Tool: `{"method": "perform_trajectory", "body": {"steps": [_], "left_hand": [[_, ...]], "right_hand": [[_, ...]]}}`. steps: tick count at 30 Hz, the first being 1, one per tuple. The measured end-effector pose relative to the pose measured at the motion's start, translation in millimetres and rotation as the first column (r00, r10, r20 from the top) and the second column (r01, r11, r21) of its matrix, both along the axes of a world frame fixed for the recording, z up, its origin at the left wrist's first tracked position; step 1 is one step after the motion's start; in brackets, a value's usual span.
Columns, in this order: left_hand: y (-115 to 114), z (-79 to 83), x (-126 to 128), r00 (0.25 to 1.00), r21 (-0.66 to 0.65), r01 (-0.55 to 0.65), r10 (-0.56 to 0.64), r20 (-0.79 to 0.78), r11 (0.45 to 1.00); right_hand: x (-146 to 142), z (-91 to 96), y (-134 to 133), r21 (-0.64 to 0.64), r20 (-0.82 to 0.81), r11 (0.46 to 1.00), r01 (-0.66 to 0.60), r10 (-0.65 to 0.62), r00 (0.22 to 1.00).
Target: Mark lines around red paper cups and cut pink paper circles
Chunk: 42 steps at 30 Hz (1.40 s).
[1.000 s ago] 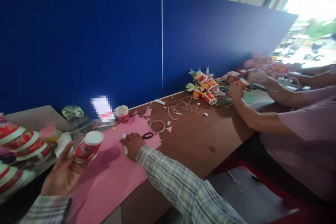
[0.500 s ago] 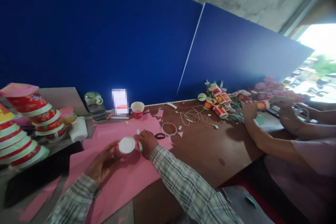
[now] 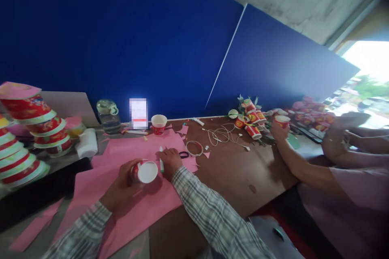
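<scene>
My left hand is wrapped round the side of a red paper cup, whose white round end is tilted up towards me. To its right, my right hand grips a slim white marker with a green lower end. The marker stands nearly upright and apart from the cup. Beneath both hands lies a large sheet of pink paper. A pair of scissors with black handles rests just beyond my right hand; its blades are hidden.
Stacks of red cups stand at the left by a water bottle. Another paper cup sits by the blue partition. White cables and a cup bundle lie rightward, near a co-worker's hand holding a cup.
The cup in my left hand has tipped so its white end faces me more. The view has shifted slightly. On the right, the co-worker's cup has turned from lying sideways to upright.
</scene>
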<state>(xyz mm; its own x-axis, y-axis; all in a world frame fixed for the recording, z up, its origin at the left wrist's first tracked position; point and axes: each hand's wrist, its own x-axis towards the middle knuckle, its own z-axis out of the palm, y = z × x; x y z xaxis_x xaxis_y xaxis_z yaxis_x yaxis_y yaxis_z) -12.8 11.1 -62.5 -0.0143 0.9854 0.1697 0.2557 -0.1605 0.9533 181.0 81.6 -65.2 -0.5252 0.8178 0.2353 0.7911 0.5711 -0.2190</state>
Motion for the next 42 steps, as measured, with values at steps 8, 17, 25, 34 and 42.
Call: {"method": "perform_trajectory", "body": {"steps": [8,17,25,34,42], "left_hand": [[-2.5,1.6,1.0,0.868,0.411,-0.058,0.249,-0.430,0.910],[-0.6,-2.8,-1.9,0.803,0.302,-0.034,0.206,-0.559,0.953],[-0.7,-1.2,0.3,0.791,0.233,-0.053,0.184,-0.584,0.971],[4.3,-5.5,-1.6,0.790,0.215,-0.066,0.183,-0.586,0.974],[4.1,-4.8,-1.0,0.808,0.243,-0.057,0.188,-0.559,0.968]], "right_hand": [[1.2,3.4,0.8,0.003,0.011,1.000,0.012,-0.012,1.000],[3.7,-2.9,9.1,-0.004,-0.155,0.998,0.066,-0.066,0.986],[10.1,-0.2,10.2,-0.029,-0.453,0.991,0.130,-0.128,0.882],[4.7,14.6,0.6,-0.137,-0.826,0.988,0.065,-0.151,0.543],[-8.5,28.4,-26.7,-0.134,-0.971,0.969,-0.208,-0.087,0.221]]}}
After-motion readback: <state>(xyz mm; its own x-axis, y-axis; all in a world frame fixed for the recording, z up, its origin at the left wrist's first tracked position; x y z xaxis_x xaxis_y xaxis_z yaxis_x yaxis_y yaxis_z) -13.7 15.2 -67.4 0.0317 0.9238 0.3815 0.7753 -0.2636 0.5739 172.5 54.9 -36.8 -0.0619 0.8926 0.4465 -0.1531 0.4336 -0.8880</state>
